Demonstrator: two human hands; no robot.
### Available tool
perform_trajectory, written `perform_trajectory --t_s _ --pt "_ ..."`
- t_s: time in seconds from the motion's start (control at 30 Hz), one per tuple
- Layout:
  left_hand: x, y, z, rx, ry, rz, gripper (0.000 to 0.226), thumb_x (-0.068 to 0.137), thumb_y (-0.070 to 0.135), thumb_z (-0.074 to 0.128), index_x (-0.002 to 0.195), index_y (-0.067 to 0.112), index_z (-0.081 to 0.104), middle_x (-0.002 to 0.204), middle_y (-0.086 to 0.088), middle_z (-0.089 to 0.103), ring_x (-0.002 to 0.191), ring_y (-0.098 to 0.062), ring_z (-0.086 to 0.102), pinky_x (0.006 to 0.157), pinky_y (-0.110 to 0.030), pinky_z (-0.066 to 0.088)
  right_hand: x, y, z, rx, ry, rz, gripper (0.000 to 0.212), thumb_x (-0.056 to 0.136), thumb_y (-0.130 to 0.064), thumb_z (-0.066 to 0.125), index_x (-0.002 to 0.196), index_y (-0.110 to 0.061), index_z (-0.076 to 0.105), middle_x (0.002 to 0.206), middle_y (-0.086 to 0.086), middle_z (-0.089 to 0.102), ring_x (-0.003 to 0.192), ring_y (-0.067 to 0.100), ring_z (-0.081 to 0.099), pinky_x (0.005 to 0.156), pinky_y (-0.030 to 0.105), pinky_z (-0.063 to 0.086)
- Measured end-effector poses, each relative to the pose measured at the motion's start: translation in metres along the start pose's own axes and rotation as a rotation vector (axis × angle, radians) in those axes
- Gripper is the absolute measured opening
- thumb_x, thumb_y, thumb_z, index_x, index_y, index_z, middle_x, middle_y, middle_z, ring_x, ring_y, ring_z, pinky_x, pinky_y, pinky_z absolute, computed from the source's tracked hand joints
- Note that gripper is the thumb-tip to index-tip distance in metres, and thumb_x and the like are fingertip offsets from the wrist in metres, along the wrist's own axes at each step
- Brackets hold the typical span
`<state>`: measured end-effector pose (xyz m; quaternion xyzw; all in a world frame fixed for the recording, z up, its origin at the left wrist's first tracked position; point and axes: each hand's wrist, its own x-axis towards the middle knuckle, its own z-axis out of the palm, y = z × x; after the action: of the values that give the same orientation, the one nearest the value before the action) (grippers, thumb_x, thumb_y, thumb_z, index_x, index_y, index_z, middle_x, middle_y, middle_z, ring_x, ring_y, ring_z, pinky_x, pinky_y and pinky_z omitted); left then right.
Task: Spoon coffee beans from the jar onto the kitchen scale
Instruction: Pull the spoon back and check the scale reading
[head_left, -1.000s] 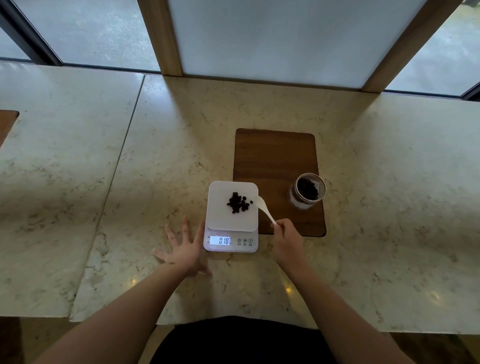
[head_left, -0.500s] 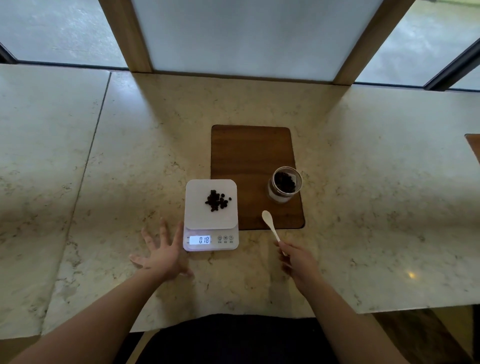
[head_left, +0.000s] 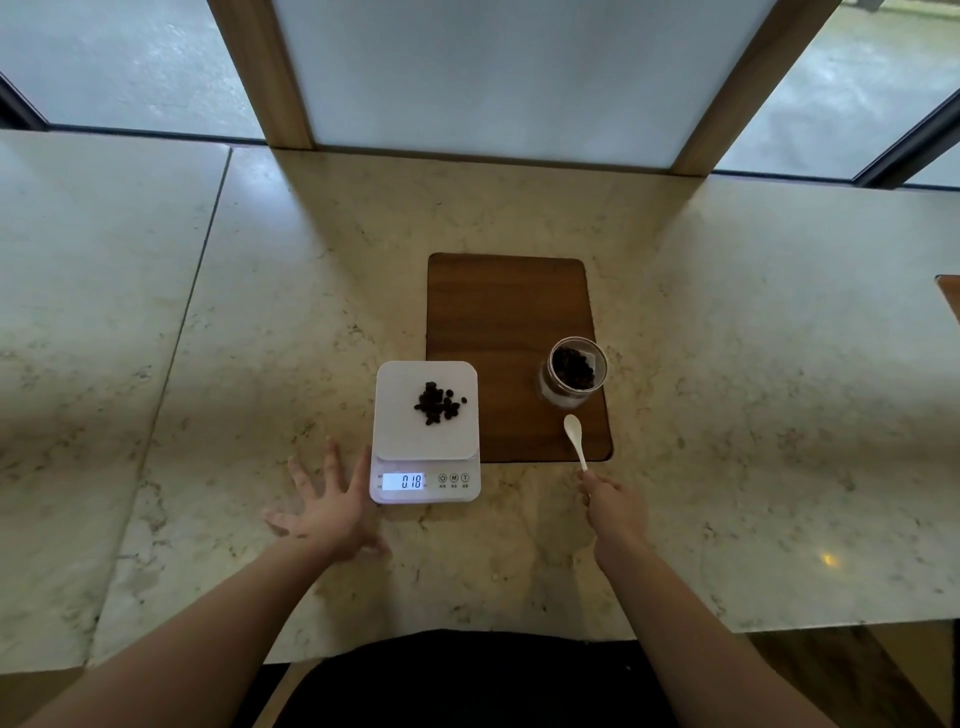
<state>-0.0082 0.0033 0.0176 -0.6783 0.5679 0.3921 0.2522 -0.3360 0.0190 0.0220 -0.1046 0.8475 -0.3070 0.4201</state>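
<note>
A white kitchen scale (head_left: 400, 441) stands on the marble counter, its display reading 0.18, with a small pile of coffee beans (head_left: 438, 404) on its platform. An open glass jar (head_left: 572, 373) holding dark beans stands on the right part of a wooden board (head_left: 506, 317). My right hand (head_left: 613, 506) grips the handle end of a white spoon (head_left: 575, 439), whose empty bowl lies over the board's front right corner, just below the jar. My left hand (head_left: 327, 512) rests flat on the counter with fingers spread, touching the scale's left front corner.
The marble counter (head_left: 260, 322) runs wide to both sides, with a seam on the left. Wooden window posts (head_left: 270, 78) rise at the back edge. Another wooden board's corner (head_left: 950, 296) shows at the far right. The counter's front edge is near my body.
My right hand has drawn the spoon away from the scale to the right and down toward the counter beside the board. The beans, the reading and my left hand are unchanged.
</note>
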Motion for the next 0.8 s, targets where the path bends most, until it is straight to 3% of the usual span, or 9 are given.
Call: perform_trajectory --t_s 0.17,0.37,0.57,0.8 --pt "-0.001 0.001 0.0 0.001 -0.004 -0.008 0.141 0.07 0.058 0.083 0.138 0.051 -0.04 0.142 0.004 -0.06 0.131 -0.044 -0.051 0.101 -0.088 0.004 0.002 0.001 0.001 -0.009 0.009 -0.021 0.014 0.092 -0.03 0.065 0.093 -0.019 0.074 0.084 0.005 0.071 0.075 0.019 0.061 0.066 0.036 0.049" --pt "-0.001 0.002 -0.002 0.001 -0.012 -0.008 0.139 0.07 0.06 0.082 0.141 0.049 -0.037 0.143 0.002 -0.059 0.129 -0.044 -0.052 0.101 -0.088 0.004 0.0 -0.001 0.003 -0.012 0.002 -0.047 0.013 0.093 -0.027 0.065 0.086 -0.02 0.074 0.076 0.002 0.068 0.069 0.017 0.058 0.058 0.031 0.045" --pt "0.001 -0.001 0.0 0.009 -0.001 -0.014 0.141 0.067 0.063 0.082 0.137 0.053 -0.039 0.142 0.005 -0.06 0.129 -0.043 -0.053 0.1 -0.088 0.003 -0.007 -0.001 0.004 -0.177 0.013 -0.29 0.013 0.09 -0.036 0.068 0.097 -0.025 0.067 0.084 -0.008 0.068 0.076 0.011 0.066 0.068 0.036 0.057" --pt "0.003 -0.003 0.0 -0.001 0.01 -0.012 0.143 0.065 0.062 0.084 0.135 0.056 -0.04 0.141 0.006 -0.061 0.13 -0.042 -0.052 0.099 -0.088 0.002 -0.008 0.003 0.006 -0.309 0.023 -0.38 0.012 0.086 -0.03 0.069 0.079 -0.032 0.058 0.082 -0.008 0.067 0.073 0.008 0.063 0.063 0.033 0.055"
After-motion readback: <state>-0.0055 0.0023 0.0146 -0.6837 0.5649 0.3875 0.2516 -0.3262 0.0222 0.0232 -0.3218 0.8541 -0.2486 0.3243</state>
